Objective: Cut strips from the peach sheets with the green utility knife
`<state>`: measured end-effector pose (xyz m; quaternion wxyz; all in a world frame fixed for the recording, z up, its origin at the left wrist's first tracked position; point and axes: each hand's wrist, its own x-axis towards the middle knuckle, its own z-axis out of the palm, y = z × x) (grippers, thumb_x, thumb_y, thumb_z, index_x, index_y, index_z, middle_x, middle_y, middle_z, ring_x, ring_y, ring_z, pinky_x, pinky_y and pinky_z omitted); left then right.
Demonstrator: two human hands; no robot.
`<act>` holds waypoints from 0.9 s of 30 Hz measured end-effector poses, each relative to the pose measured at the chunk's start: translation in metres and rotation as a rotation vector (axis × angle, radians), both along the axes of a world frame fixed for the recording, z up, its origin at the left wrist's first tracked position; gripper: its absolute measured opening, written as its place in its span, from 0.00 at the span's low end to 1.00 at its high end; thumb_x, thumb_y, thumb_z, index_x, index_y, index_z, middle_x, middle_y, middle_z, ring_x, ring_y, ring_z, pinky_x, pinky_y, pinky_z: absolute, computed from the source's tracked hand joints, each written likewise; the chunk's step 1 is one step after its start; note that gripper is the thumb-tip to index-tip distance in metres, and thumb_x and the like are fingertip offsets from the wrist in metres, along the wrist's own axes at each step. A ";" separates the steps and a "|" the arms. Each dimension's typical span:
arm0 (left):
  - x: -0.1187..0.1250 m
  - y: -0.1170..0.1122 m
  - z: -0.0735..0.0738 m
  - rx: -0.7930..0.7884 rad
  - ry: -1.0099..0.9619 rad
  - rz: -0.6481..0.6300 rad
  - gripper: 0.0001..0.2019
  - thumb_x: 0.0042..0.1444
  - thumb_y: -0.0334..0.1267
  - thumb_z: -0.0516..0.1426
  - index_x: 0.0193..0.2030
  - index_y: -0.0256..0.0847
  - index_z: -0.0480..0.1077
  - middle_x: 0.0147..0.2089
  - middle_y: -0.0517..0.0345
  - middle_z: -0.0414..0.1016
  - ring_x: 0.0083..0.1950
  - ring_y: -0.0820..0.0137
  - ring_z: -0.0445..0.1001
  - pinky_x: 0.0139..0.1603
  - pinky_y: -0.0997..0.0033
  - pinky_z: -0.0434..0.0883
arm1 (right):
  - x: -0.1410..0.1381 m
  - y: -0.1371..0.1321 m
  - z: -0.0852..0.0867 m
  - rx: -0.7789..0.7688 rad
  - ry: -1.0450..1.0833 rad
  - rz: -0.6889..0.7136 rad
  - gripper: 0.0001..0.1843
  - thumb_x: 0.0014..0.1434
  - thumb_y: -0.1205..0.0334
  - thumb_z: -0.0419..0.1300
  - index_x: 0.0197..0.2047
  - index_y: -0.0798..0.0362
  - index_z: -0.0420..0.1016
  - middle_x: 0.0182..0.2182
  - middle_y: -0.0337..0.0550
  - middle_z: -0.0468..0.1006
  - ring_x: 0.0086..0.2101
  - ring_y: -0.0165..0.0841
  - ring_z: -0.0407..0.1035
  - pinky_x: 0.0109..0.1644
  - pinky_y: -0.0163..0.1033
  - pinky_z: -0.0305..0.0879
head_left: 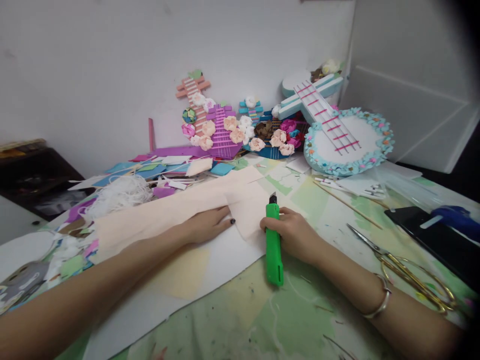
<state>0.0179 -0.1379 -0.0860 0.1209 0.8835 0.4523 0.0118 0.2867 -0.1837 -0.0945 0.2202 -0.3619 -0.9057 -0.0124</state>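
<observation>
My right hand [300, 235] grips a green utility knife [274, 250], held upright with a short length of dark blade out at its top. Flat on the pale peach crepe paper [150, 220] lies my left hand [210, 225], its fingers stretched forward. A smaller peach piece [247, 215] lies at the fingertips of my left hand, reaching toward the knife. Under the peach paper is a large white sheet [142, 305] with a yellowish patch on it. The underside of my left hand is hidden.
Gold-handled scissors [405, 270] lie right of my right forearm, near a black phone-like slab [435, 240] and a blue glue gun [457, 220]. A thin wooden stick [348, 205] lies behind. White string [120, 195] is heaped at left. Decorated paper instruments [348, 135] lean along the wall.
</observation>
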 end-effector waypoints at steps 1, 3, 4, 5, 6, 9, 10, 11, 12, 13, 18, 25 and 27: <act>-0.002 0.004 0.002 -0.009 -0.008 -0.018 0.26 0.68 0.51 0.39 0.69 0.46 0.57 0.70 0.56 0.60 0.66 0.61 0.65 0.65 0.63 0.62 | 0.000 0.001 -0.001 -0.002 0.028 -0.005 0.19 0.51 0.79 0.49 0.38 0.54 0.76 0.21 0.40 0.72 0.25 0.32 0.66 0.47 0.41 0.64; -0.005 0.014 0.007 -0.020 -0.029 -0.054 0.23 0.68 0.45 0.41 0.66 0.48 0.61 0.68 0.61 0.64 0.65 0.65 0.66 0.65 0.68 0.61 | -0.001 0.002 -0.001 -0.045 0.143 -0.058 0.17 0.52 0.76 0.51 0.38 0.53 0.77 0.24 0.42 0.75 0.27 0.34 0.69 0.44 0.40 0.66; -0.007 0.020 0.009 -0.020 -0.038 -0.068 0.23 0.67 0.42 0.42 0.65 0.49 0.63 0.67 0.62 0.66 0.64 0.66 0.67 0.65 0.69 0.61 | -0.001 0.003 -0.001 -0.079 0.225 -0.095 0.15 0.52 0.75 0.52 0.37 0.53 0.77 0.26 0.43 0.77 0.30 0.35 0.71 0.41 0.39 0.66; -0.008 0.025 0.011 -0.019 -0.044 -0.077 0.22 0.66 0.40 0.43 0.64 0.48 0.65 0.65 0.63 0.68 0.63 0.67 0.68 0.64 0.69 0.62 | -0.001 0.005 0.000 -0.114 0.319 -0.125 0.14 0.51 0.74 0.53 0.37 0.53 0.76 0.29 0.44 0.78 0.31 0.36 0.72 0.39 0.39 0.66; -0.009 0.031 0.013 -0.016 -0.045 -0.081 0.22 0.65 0.39 0.45 0.62 0.48 0.67 0.64 0.62 0.69 0.62 0.66 0.69 0.64 0.69 0.62 | -0.001 0.006 0.001 -0.141 0.423 -0.144 0.13 0.51 0.74 0.54 0.36 0.52 0.76 0.30 0.43 0.79 0.33 0.37 0.74 0.38 0.38 0.67; -0.008 0.045 0.019 -0.003 -0.029 -0.097 0.22 0.62 0.37 0.47 0.61 0.47 0.69 0.65 0.61 0.68 0.64 0.65 0.67 0.66 0.65 0.59 | -0.001 0.012 0.004 -0.171 0.698 -0.151 0.07 0.50 0.71 0.57 0.33 0.52 0.73 0.30 0.40 0.80 0.33 0.36 0.76 0.39 0.38 0.68; -0.006 0.049 0.021 -0.002 -0.019 -0.113 0.22 0.62 0.36 0.47 0.61 0.48 0.69 0.66 0.61 0.67 0.66 0.65 0.65 0.67 0.65 0.58 | 0.000 0.014 0.004 -0.170 0.762 -0.159 0.05 0.51 0.70 0.58 0.32 0.52 0.73 0.29 0.40 0.80 0.33 0.36 0.76 0.39 0.39 0.68; -0.004 0.051 0.022 -0.005 -0.007 -0.131 0.22 0.62 0.36 0.48 0.61 0.48 0.70 0.66 0.61 0.66 0.67 0.65 0.64 0.68 0.65 0.56 | 0.000 0.016 0.005 -0.168 0.809 -0.172 0.04 0.51 0.69 0.59 0.31 0.52 0.73 0.29 0.40 0.80 0.33 0.36 0.76 0.39 0.39 0.68; -0.001 0.053 0.024 -0.008 0.007 -0.146 0.22 0.61 0.35 0.48 0.60 0.48 0.70 0.66 0.61 0.66 0.67 0.65 0.63 0.68 0.65 0.55 | 0.000 0.017 0.005 -0.170 0.839 -0.184 0.03 0.51 0.68 0.59 0.31 0.52 0.73 0.29 0.40 0.80 0.33 0.36 0.76 0.39 0.39 0.68; 0.001 0.054 0.026 -0.011 0.022 -0.157 0.22 0.61 0.35 0.48 0.60 0.48 0.70 0.66 0.61 0.65 0.68 0.66 0.62 0.68 0.65 0.55 | 0.001 0.018 0.005 -0.174 0.858 -0.193 0.03 0.51 0.68 0.59 0.31 0.52 0.73 0.29 0.39 0.79 0.33 0.37 0.76 0.39 0.39 0.68; 0.008 0.051 0.030 -0.017 0.095 -0.146 0.24 0.61 0.33 0.47 0.64 0.44 0.66 0.69 0.58 0.62 0.69 0.67 0.60 0.69 0.69 0.52 | 0.003 0.018 0.006 -0.182 0.900 -0.197 0.04 0.50 0.69 0.59 0.31 0.51 0.73 0.28 0.38 0.79 0.33 0.36 0.76 0.39 0.40 0.69; 0.000 0.042 0.020 -0.027 0.162 -0.039 0.31 0.64 0.52 0.47 0.72 0.47 0.50 0.74 0.51 0.47 0.72 0.56 0.53 0.70 0.58 0.51 | 0.008 0.020 0.009 -0.174 0.936 -0.201 0.03 0.50 0.67 0.61 0.31 0.51 0.72 0.28 0.38 0.78 0.34 0.37 0.78 0.40 0.40 0.69; -0.003 0.039 0.019 -0.026 0.170 -0.023 0.34 0.62 0.57 0.49 0.72 0.49 0.50 0.74 0.52 0.48 0.72 0.55 0.54 0.69 0.59 0.52 | 0.009 0.020 0.009 -0.173 0.924 -0.198 0.03 0.50 0.67 0.61 0.31 0.51 0.72 0.28 0.38 0.78 0.35 0.38 0.78 0.40 0.40 0.70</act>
